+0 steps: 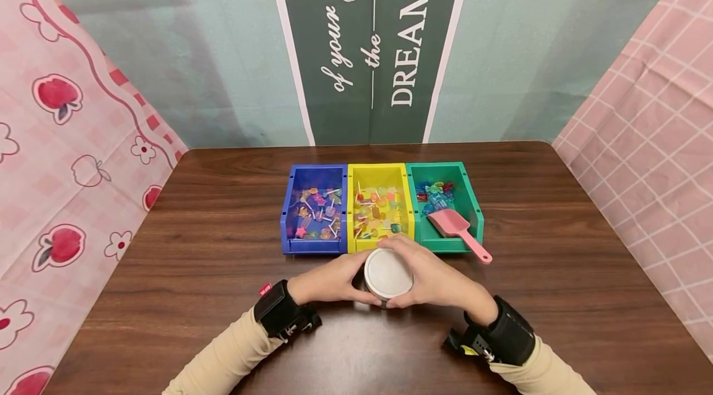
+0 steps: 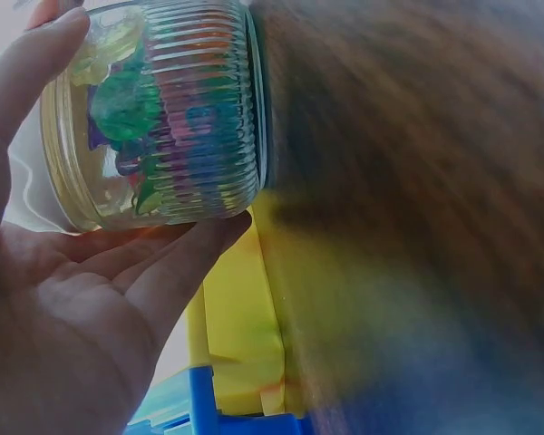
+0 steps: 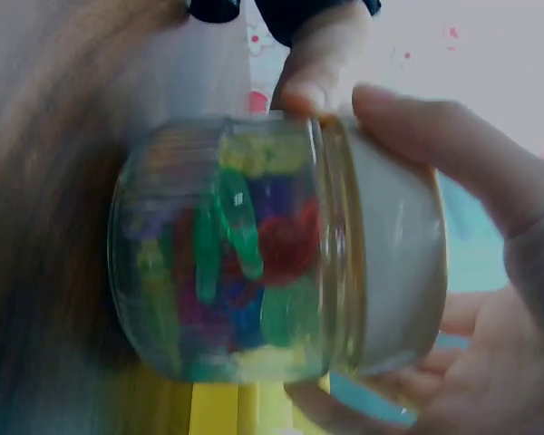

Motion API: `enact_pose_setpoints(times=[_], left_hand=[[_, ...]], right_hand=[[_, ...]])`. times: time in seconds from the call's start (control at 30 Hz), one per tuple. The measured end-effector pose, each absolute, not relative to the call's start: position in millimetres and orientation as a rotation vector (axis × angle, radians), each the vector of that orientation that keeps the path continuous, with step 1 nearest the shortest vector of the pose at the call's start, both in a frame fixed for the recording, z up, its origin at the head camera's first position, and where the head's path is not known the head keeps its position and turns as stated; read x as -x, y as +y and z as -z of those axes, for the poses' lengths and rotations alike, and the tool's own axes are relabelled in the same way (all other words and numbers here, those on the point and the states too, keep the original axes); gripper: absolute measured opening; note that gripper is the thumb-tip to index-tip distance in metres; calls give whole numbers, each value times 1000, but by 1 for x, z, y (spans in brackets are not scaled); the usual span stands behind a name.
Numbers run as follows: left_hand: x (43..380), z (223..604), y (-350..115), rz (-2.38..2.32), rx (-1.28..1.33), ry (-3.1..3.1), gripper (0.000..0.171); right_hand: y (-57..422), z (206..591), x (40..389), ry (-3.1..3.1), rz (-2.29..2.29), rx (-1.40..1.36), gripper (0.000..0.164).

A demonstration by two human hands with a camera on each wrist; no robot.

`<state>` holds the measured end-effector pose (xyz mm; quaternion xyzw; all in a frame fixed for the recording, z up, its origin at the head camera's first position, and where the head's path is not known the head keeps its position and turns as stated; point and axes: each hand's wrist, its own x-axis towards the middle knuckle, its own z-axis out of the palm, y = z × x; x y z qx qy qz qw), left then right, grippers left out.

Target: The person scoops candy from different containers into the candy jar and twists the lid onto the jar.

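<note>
Between my two hands is a clear ribbed glass jar [image 2: 177, 118] with a white lid [image 1: 388, 273], full of small colourful translucent pieces. My left hand [image 1: 334, 278] grips it from the left, thumb on the near side and fingers on the far side. From the right, my right hand [image 1: 424, 274] grips around the lid and upper part, as the right wrist view shows with the jar [image 3: 227, 263] upright. Just beyond the jar stand a blue bin [image 1: 286, 221], a yellow bin [image 1: 411, 221] and a green bin [image 1: 473, 209].
Small candy-like pieces and sticks lie in the blue and yellow bins. The green bin holds bluish pieces [image 1: 438, 200] and a pink scoop [image 1: 450, 222], its handle jutting over the front edge. All stand on a dark wooden table [image 1: 223, 209] before a curtain [image 1: 234, 42].
</note>
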<state>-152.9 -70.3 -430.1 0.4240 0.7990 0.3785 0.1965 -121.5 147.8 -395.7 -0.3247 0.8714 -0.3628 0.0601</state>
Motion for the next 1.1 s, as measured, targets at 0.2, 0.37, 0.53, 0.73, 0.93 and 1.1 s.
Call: enact_pose_setpoints(times=[0.2, 0.37, 0.53, 0.73, 0.93, 1.1], left_hand=[[152, 428, -71, -1006, -1148, 2266, 77], [152, 428, -71, -1016, -1137, 2254, 76], [152, 428, -70, -1044, -1168, 2241, 76], [153, 429, -70, -1037, -1214, 2264, 80], [153, 430, -69, -987, -1205, 2303, 82], [153, 430, -70, -972, -1193, 2317, 82]], right_hand=[[134, 398, 111, 2894, 913, 822, 90], [134, 399, 111, 2893, 881, 845, 99], [147, 395, 118, 2666, 975, 992, 97], [160, 387, 124, 2513, 1015, 1056, 84], [159, 386, 123, 2571, 1011, 1031, 79], [151, 387, 119, 2731, 964, 930, 82]])
